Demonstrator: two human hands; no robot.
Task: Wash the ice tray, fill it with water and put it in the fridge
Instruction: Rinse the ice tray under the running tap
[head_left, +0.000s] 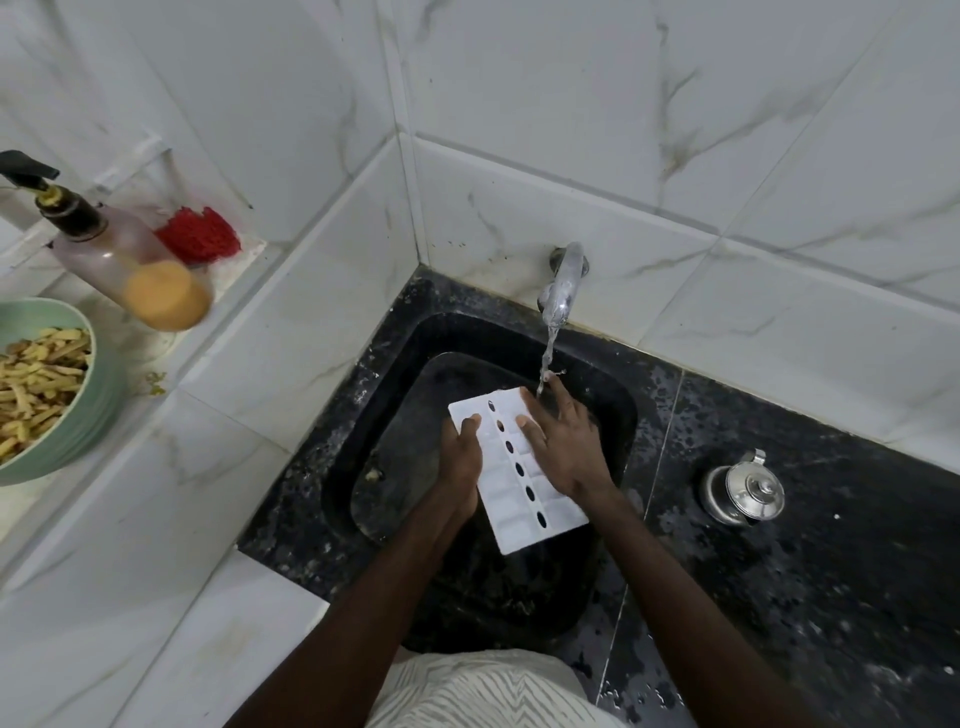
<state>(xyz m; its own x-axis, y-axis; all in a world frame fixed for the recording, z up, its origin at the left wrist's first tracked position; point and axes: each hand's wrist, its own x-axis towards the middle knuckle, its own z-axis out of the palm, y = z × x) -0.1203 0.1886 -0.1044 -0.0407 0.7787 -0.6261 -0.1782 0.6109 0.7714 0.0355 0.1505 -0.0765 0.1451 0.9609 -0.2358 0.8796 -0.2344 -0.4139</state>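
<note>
While under tap (563, 283), one tray (500, 488)

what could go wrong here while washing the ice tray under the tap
1. The water from the tap lands at the far corner of the ice tray, by the fingers of the right hand. It may splash onto the counter.
2. The left hand grips the wet tray only at its edge, and the right hand lies flat on top. The tray could slip into the sink, where scraps lie.
</note>
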